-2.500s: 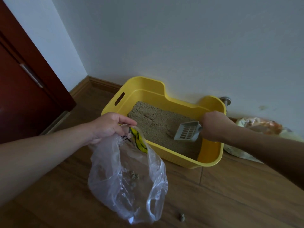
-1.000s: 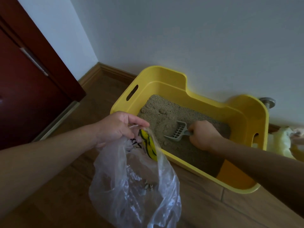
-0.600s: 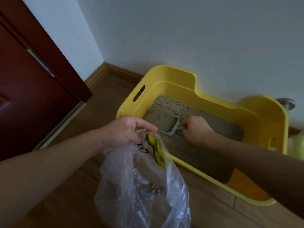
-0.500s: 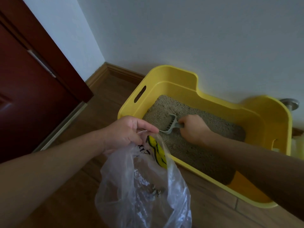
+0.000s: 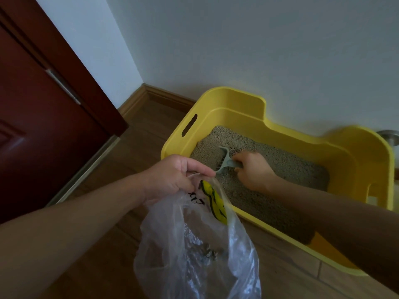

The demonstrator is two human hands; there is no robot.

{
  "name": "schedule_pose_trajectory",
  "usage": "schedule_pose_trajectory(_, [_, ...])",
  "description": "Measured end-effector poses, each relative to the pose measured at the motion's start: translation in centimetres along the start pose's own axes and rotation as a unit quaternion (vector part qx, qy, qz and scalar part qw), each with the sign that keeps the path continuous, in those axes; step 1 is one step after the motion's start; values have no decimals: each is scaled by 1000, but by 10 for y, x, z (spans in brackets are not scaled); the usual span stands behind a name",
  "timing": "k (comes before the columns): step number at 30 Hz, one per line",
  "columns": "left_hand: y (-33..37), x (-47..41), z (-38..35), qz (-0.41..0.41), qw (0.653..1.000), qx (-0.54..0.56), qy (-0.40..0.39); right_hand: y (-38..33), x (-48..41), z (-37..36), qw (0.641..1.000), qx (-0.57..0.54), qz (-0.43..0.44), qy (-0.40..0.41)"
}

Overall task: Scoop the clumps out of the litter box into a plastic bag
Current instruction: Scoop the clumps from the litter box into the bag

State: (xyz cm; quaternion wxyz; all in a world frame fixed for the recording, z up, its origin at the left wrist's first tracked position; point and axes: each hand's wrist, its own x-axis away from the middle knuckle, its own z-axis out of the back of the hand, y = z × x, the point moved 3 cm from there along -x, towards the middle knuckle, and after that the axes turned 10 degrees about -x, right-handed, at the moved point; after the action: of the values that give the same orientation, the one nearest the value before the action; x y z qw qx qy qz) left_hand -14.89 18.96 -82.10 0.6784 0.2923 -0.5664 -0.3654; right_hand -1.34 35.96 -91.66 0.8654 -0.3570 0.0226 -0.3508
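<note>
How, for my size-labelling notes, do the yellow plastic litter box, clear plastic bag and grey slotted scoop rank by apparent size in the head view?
1. Yellow plastic litter box: largest.
2. Clear plastic bag: next, though nearness to the camera enlarges it.
3. Grey slotted scoop: smallest, handle partly in the right hand.

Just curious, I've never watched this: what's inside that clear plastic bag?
Through the thin clear plastic bag with a yellow print, pinched at its rim by the left hand, a small heap of dark clumps shows low down. Creases and glare hide anything deeper.
</note>
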Motion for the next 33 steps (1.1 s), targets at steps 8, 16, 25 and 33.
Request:
schedule_pose_trajectory(8, [0, 1, 0, -1, 1000, -6, 4, 3, 4, -1, 1000, -18, 5, 15])
schedule_pose_trajectory(16, [-1, 1, 1, -7, 1000, -6, 7, 2, 8, 2, 999, -30, 18, 25])
schedule_pose_trajectory(25, [1, 4, 0, -12, 1000, -14, 16, 4, 9, 5, 998, -52, 13, 26])
schedule_pose_trajectory(33, [1, 4, -1, -18, 1000, -4, 18, 7, 10, 6, 997, -66, 13, 29])
